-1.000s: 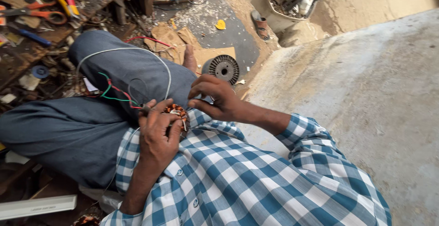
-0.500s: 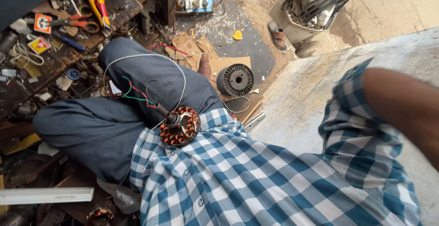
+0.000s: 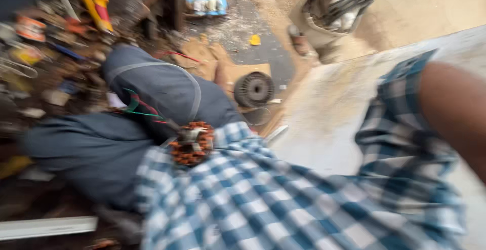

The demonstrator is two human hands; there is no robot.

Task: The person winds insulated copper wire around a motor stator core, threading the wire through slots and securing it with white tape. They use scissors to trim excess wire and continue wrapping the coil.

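Note:
The picture is blurred by motion. A copper-wound motor stator (image 3: 192, 143) with red, green and white wires lies on my lap, against my blue-checked shirt (image 3: 263, 199) and dark grey trousers (image 3: 167, 93). No hand is on it. My right forearm (image 3: 455, 113), in its checked sleeve, is raised at the right edge, and its hand is out of frame. My left hand is not visible.
A round black finned motor part (image 3: 254, 89) lies on cardboard on the floor beyond my knee. Tools and scrap, including a red-and-yellow handled tool (image 3: 96, 4), litter the left. A pale concrete slab (image 3: 344, 103) fills the right. A basket of parts (image 3: 339, 7) stands top right.
One second ago both hands held the stator on my lap. They have let go, and my right arm has swung up to the right edge. The camera is moving.

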